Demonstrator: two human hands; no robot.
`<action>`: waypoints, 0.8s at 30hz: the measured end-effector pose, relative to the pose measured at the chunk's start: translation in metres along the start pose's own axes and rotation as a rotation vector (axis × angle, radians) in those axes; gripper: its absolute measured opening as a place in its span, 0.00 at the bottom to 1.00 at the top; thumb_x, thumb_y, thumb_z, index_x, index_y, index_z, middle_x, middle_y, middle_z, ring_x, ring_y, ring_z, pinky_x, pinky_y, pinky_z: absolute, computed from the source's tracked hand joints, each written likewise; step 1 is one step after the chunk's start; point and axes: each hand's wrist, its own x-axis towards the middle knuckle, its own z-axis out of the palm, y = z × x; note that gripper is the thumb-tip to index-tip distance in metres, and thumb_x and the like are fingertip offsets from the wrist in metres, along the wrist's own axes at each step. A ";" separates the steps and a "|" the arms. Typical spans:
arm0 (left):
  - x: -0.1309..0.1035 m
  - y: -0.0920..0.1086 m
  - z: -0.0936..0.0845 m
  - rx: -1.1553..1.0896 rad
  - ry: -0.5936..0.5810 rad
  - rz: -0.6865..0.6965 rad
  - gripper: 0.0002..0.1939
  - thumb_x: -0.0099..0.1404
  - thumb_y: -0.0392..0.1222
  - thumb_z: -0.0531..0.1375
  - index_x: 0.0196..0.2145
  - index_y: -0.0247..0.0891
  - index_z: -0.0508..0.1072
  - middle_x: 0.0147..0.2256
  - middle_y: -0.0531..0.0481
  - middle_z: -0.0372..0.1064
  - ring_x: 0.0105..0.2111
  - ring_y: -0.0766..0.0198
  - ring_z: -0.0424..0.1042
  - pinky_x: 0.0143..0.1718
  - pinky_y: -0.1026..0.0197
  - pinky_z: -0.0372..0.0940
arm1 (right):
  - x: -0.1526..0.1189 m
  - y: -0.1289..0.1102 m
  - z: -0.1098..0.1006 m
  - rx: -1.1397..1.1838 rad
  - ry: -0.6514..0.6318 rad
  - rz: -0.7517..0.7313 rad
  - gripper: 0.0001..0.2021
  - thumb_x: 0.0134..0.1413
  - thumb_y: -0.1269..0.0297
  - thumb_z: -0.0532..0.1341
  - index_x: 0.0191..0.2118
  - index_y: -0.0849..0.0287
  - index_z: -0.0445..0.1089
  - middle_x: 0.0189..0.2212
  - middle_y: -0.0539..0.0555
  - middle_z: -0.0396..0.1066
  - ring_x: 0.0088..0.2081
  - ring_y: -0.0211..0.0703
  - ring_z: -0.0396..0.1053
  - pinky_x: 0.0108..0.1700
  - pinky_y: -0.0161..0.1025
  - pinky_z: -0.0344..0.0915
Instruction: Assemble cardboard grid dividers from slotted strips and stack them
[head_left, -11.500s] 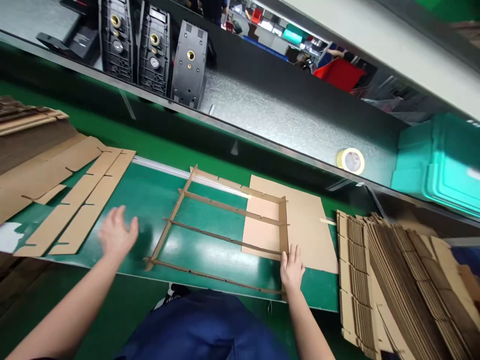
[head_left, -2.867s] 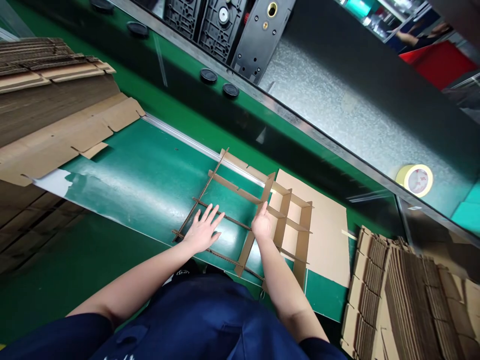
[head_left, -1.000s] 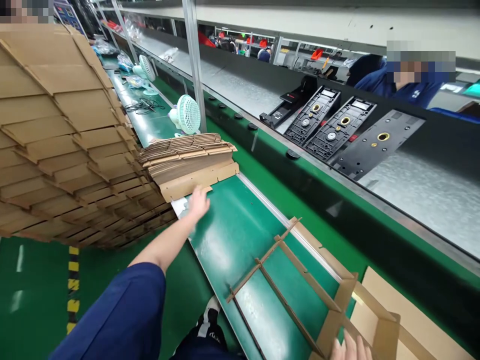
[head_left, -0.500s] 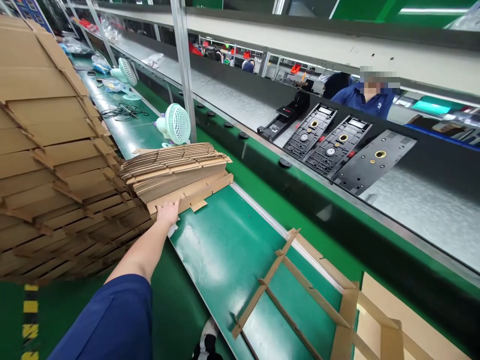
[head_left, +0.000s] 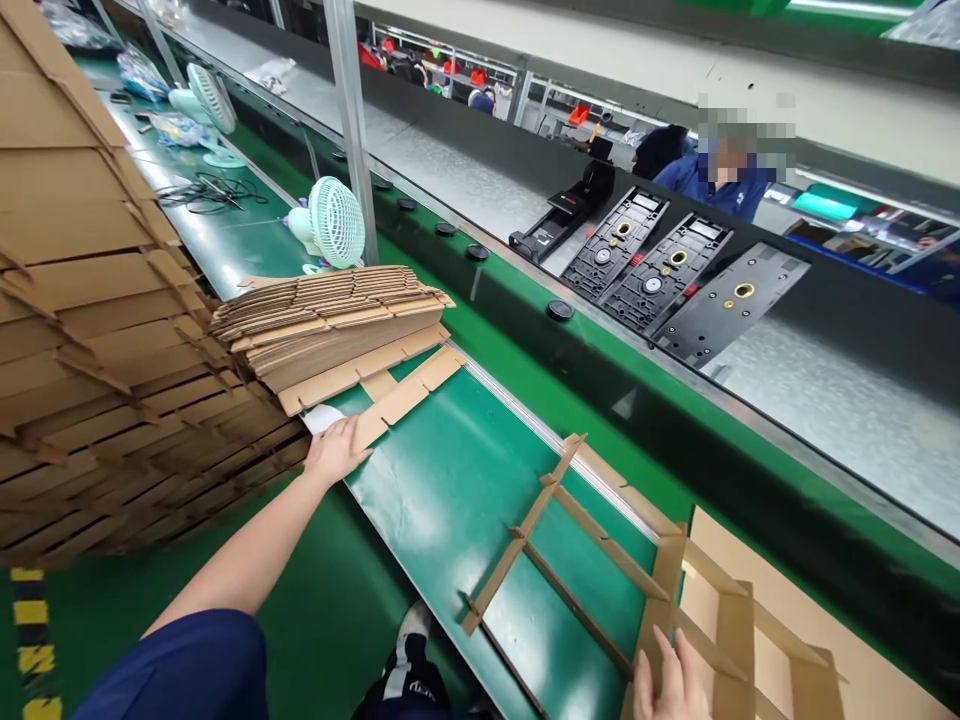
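My left hand (head_left: 335, 452) grips the near end of a slotted cardboard strip (head_left: 409, 395), which lies slanted on the green table in front of a stack of similar strips (head_left: 330, 325). At the bottom right, my right hand (head_left: 670, 680) has its fingers apart beside a cardboard divider grid (head_left: 664, 570). Part of that hand is cut off by the frame edge. Interlocked strips of the grid reach left over the table (head_left: 420, 520).
Tall piles of cardboard dividers (head_left: 97, 330) stand at the left. A mint fan (head_left: 336, 222) is behind the stack. Across a rail, black plates (head_left: 664, 265) lie on a conveyor (head_left: 847, 390), with a person (head_left: 720, 185) beyond. A metal post (head_left: 346, 120) rises near the fan.
My left hand has drawn one strip away from the stack, toward the near right. My right hand has come into view at the bottom right. The view has shifted slightly.
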 end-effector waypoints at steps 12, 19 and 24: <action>-0.082 0.108 -0.033 -0.163 0.156 0.827 0.31 0.63 0.48 0.58 0.62 0.43 0.57 0.59 0.42 0.61 0.61 0.49 0.58 0.59 0.48 0.52 | 0.007 -0.101 -0.092 -0.014 0.077 -0.331 0.28 0.65 0.55 0.49 0.66 0.57 0.47 0.65 0.64 0.50 0.65 0.56 0.49 0.59 0.55 0.56; -0.140 0.211 -0.037 -0.224 0.138 1.321 0.32 0.62 0.43 0.62 0.62 0.45 0.58 0.60 0.42 0.61 0.64 0.50 0.52 0.64 0.41 0.43 | 0.007 -0.078 -0.153 0.044 -0.655 -0.232 0.13 0.61 0.57 0.54 0.42 0.58 0.71 0.37 0.58 0.75 0.42 0.51 0.72 0.45 0.45 0.64; -0.162 0.249 -0.010 -0.203 0.145 1.030 0.37 0.66 0.54 0.56 0.66 0.34 0.52 0.67 0.35 0.42 0.67 0.46 0.37 0.64 0.38 0.41 | -0.021 -0.019 -0.155 0.457 -0.585 0.219 0.18 0.57 0.46 0.55 0.34 0.56 0.70 0.30 0.54 0.74 0.33 0.47 0.71 0.35 0.39 0.65</action>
